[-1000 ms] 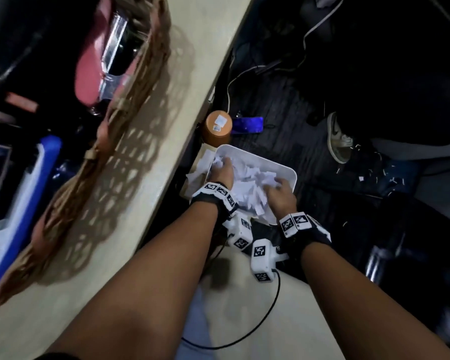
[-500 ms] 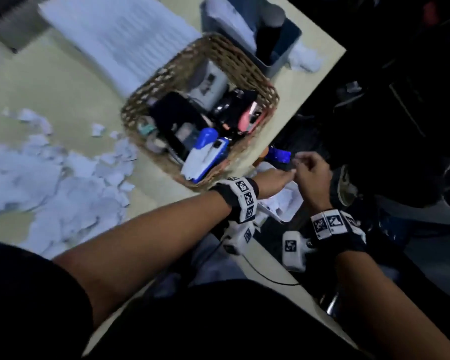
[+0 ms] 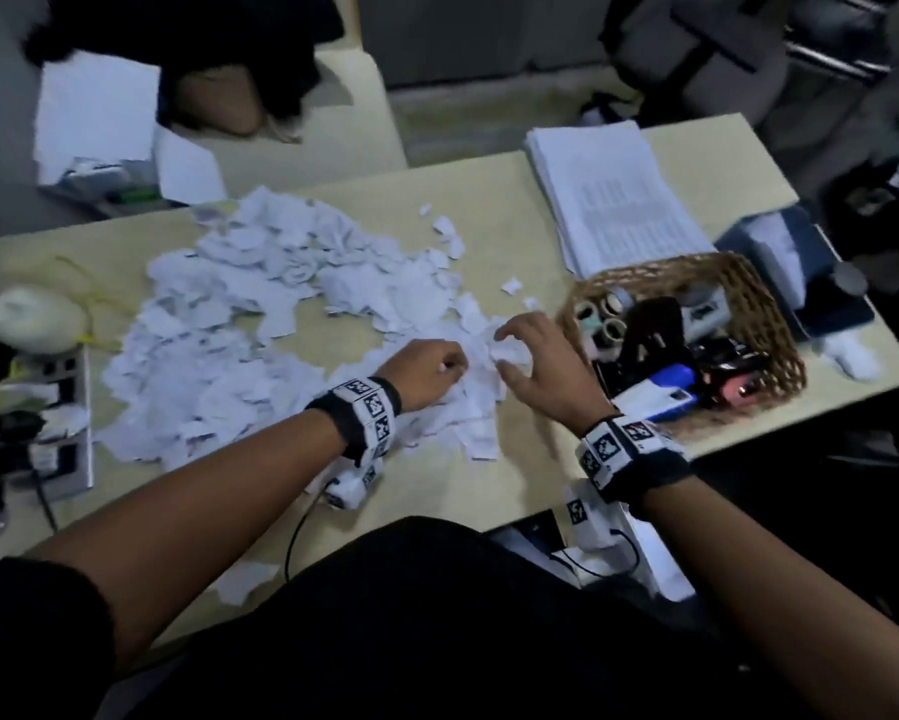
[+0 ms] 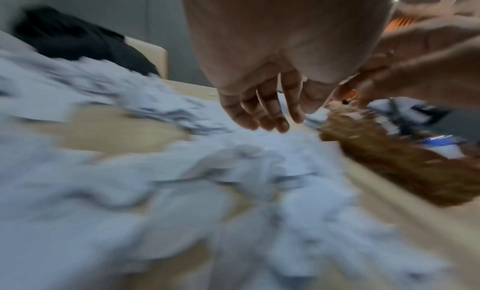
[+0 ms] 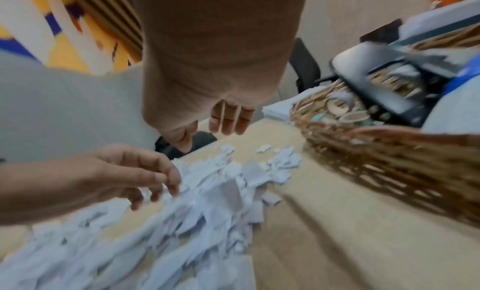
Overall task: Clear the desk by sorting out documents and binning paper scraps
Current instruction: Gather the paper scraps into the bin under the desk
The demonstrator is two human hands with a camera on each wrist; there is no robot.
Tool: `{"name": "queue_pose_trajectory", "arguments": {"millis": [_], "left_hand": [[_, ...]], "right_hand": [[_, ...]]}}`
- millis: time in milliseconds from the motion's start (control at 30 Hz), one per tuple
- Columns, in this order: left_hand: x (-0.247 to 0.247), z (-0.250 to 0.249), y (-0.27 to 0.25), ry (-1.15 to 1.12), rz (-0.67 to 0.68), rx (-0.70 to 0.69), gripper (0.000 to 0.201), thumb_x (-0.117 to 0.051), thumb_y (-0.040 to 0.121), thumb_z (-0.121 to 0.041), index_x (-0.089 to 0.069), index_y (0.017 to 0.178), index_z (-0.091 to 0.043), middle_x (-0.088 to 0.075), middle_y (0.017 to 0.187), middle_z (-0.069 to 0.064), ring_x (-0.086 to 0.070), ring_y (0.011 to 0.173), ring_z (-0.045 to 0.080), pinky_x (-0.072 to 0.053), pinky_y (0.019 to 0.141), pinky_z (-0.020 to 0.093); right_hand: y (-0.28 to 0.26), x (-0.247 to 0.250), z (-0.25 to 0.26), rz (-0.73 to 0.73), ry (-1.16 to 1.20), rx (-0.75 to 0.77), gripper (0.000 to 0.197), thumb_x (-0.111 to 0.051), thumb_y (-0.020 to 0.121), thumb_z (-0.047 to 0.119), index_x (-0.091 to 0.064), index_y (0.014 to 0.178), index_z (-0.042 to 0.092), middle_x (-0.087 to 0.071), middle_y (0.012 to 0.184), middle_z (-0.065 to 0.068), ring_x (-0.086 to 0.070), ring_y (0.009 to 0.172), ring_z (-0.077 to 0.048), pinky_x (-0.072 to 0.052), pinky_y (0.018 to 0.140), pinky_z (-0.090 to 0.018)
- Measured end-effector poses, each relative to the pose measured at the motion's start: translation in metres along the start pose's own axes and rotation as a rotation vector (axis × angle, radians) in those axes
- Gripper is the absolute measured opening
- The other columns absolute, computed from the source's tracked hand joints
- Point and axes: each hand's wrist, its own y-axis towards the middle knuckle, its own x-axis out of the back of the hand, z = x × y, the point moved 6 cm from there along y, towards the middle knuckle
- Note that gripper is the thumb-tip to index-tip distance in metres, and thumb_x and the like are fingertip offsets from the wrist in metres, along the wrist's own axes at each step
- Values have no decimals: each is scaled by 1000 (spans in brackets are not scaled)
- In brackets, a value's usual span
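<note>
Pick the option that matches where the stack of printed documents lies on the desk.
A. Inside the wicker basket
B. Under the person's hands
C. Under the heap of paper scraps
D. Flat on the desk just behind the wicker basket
D: the stack of printed documents lies flat on the desk just beyond the wicker basket, apart from the paper scraps.

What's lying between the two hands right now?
Torn paper scraps: in the head view the pile's near edge fills the gap between the left hand and the right hand. The right wrist view shows the same heap.
</note>
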Motion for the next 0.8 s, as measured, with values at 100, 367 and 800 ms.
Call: {"name": "queue_pose_trajectory", "arguments": {"millis": [100,367,800], "left_hand": [[30,62,-7,145,-104,79,18,-53,95,-20,-63,108,-15,-56,115,8,-50,112,26,-42,91,32],[55,111,-4,364,-203,157,38,-56,89,-30,-53,125,-19,-42,136,5,-35,128,28,-34,103,42],[56,99,89,442,-91,191,83,-43,76,-80,-13,147,-50,16,161,-6,13,146,36,-3,109,71]], "right_hand": [[20,-49,0,181,-118,-85,51,-69,83,30,-53,131,18,-39,144,-12,-38,131,-33,-40,104,-47],[45,-115,2,369,-399,-175,110,-66,68,74,-7,153,37,7,161,-8,-3,146,-38,-28,109,-62],[61,-133,2,292,-606,282,45,-45,85,41,-48,126,24,-47,130,-14,-48,96,-35,-40,63,-38]]}}
